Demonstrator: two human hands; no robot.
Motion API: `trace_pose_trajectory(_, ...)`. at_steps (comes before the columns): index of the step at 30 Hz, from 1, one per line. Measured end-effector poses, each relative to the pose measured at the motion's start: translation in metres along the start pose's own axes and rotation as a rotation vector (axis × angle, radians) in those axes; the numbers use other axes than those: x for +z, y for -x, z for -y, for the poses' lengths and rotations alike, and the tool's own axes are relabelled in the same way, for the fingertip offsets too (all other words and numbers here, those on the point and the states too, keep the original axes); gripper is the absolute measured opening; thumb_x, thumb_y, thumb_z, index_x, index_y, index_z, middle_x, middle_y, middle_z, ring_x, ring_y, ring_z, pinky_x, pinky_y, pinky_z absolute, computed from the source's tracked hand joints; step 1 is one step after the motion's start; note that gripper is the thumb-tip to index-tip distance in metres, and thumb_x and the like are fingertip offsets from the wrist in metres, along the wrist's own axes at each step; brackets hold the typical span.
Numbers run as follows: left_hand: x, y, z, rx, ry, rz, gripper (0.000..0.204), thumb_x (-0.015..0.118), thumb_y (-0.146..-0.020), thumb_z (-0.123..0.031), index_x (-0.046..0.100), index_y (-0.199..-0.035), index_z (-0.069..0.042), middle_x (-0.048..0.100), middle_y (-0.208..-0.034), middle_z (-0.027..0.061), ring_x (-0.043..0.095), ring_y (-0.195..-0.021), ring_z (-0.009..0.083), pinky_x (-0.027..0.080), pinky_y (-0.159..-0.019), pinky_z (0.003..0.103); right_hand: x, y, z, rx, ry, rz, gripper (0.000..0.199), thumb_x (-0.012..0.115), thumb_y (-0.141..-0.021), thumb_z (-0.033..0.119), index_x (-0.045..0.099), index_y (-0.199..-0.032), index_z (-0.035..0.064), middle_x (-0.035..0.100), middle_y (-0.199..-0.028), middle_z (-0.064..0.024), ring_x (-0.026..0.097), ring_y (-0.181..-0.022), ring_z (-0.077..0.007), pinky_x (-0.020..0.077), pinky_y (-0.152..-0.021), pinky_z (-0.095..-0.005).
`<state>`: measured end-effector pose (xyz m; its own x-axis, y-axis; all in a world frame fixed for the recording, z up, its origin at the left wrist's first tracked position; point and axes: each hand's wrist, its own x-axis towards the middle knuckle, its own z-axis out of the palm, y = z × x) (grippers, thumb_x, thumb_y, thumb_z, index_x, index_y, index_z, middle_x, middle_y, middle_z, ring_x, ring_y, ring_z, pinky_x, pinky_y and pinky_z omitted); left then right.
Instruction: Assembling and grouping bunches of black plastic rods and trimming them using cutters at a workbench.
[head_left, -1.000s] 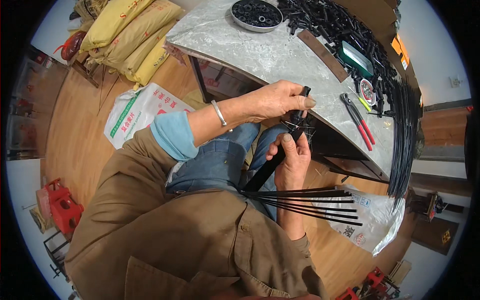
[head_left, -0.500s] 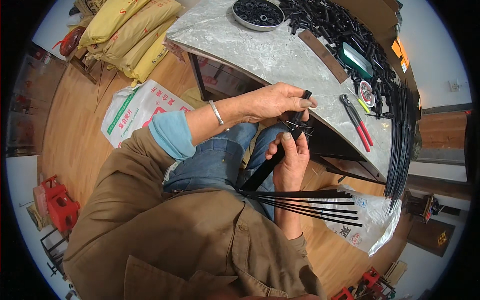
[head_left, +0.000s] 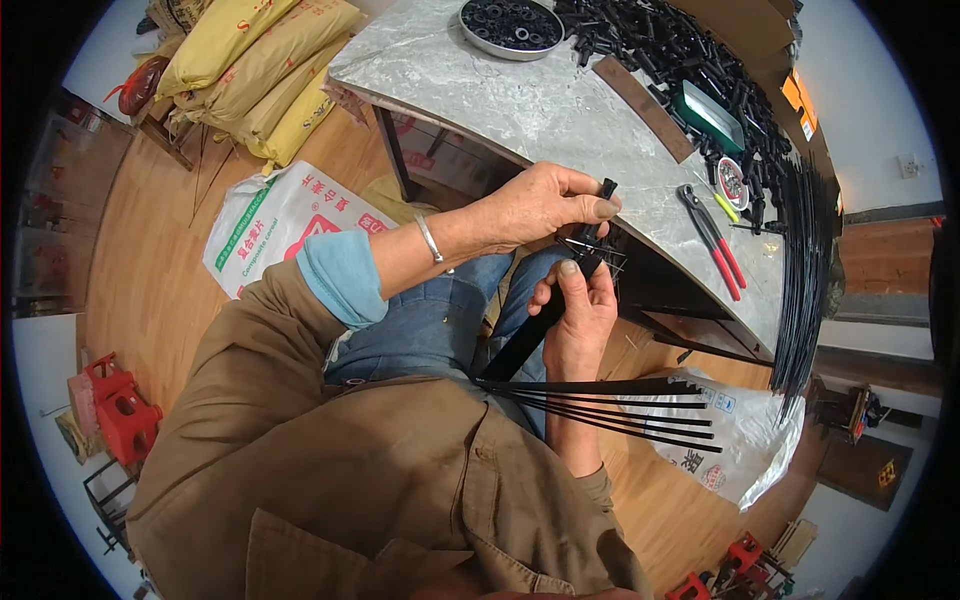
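A black umbrella frame (head_left: 522,345), as it looks, slants up from my lap, its long flat ribs (head_left: 640,408) fanned out to the right. My left hand (head_left: 550,205), with a silver bangle on the wrist, pinches the dark top end (head_left: 607,188) between thumb and fingers. Just below, my right hand (head_left: 580,315) is closed round the upper part of the frame, thumb uppermost. Thin wire-like pieces (head_left: 612,260) stick out between the two hands. Fingers cover much of the joint there, so its details are hidden.
On the grey marbled table (head_left: 470,110) lie red-handled pliers (head_left: 715,240), a brown bar (head_left: 643,108), a bowl of black rings (head_left: 512,28), a heap of black parts (head_left: 690,60) and a bundle of thin black rods (head_left: 800,280). Yellow sacks (head_left: 265,75) are stacked at the far left.
Both hands have shifted slightly left with the top of the frame, the left a little more. Their grips look the same.
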<state>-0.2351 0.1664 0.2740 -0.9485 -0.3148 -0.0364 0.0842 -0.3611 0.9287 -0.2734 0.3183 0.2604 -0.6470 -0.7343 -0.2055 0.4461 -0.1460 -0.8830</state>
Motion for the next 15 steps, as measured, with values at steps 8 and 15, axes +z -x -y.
trace_pose_trajectory(8,-0.005,0.001,0.001,-0.027,0.219,0.118,0.032,0.060,-0.092,-0.021,0.060,-0.115,0.001,0.066,-0.094,0.0073,0.061,-0.091,0.0124,0.048,-0.085,0.026,-0.009,0.000,0.004,0.061,-0.092,0.082,0.016,0.063,-0.089,0.015,0.053,-0.097,0.0041,0.056,-0.080,-0.0059,0.054,-0.060,-0.0144,0.0452,-0.049,-0.0266)
trace_pose_trajectory(15,-0.006,0.000,0.010,-0.074,0.336,0.120,0.034,0.055,-0.095,-0.025,0.059,-0.117,0.001,0.067,-0.095,0.0079,0.062,-0.093,0.0130,0.049,-0.086,0.027,-0.010,-0.002,0.002,0.100,-0.144,0.135,0.018,0.063,-0.089,0.015,0.054,-0.099,0.0039,0.055,-0.081,-0.0055,0.053,-0.062,-0.0146,0.0449,-0.052,-0.0277)
